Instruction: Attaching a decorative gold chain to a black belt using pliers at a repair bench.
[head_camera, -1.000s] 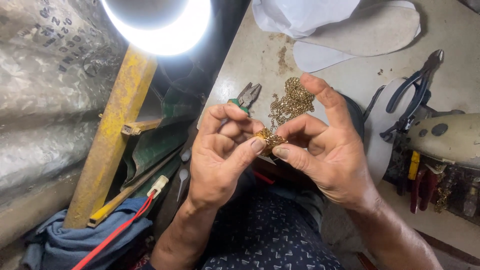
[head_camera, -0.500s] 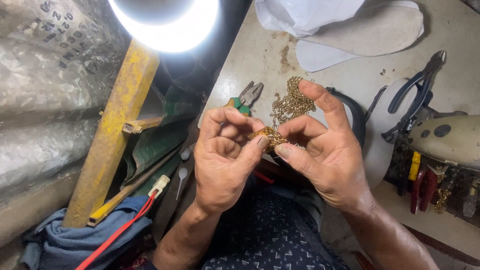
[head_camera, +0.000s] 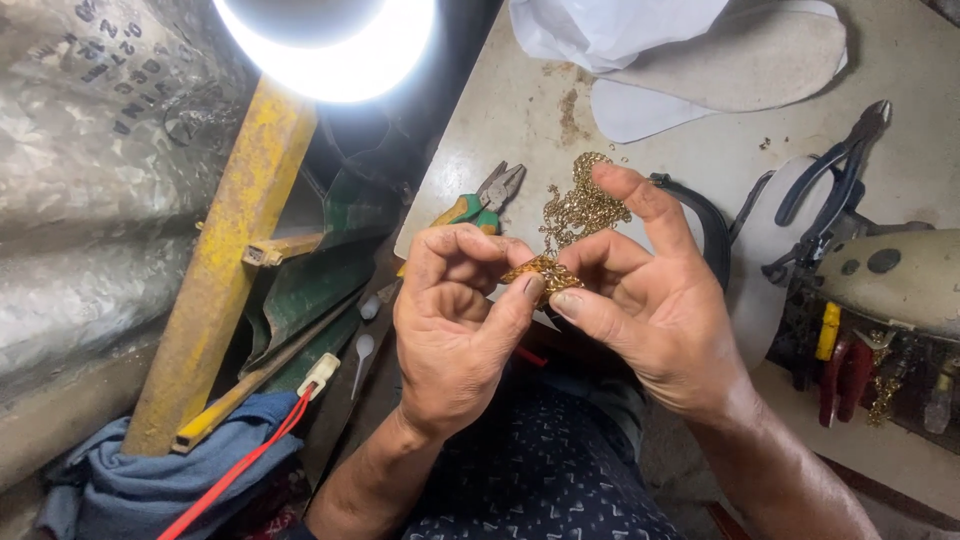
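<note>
Left hand (head_camera: 455, 325) and right hand (head_camera: 650, 300) pinch one small gold ornament (head_camera: 540, 272) together above the desk (head_camera: 520, 110), near green-handled pliers (head_camera: 485, 200).

Shiny gold metal ornament (head_camera: 541, 273) and chain (head_camera: 583, 207), seemingly brass; matt, stained table (head_camera: 510, 120); green plastic-handled pliers (head_camera: 483, 203).

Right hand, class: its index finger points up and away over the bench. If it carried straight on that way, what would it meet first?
Probably the heap of gold chain lying just beyond the right hand; its fingertip already overlaps the heap in this view, though depth is unclear.
</note>
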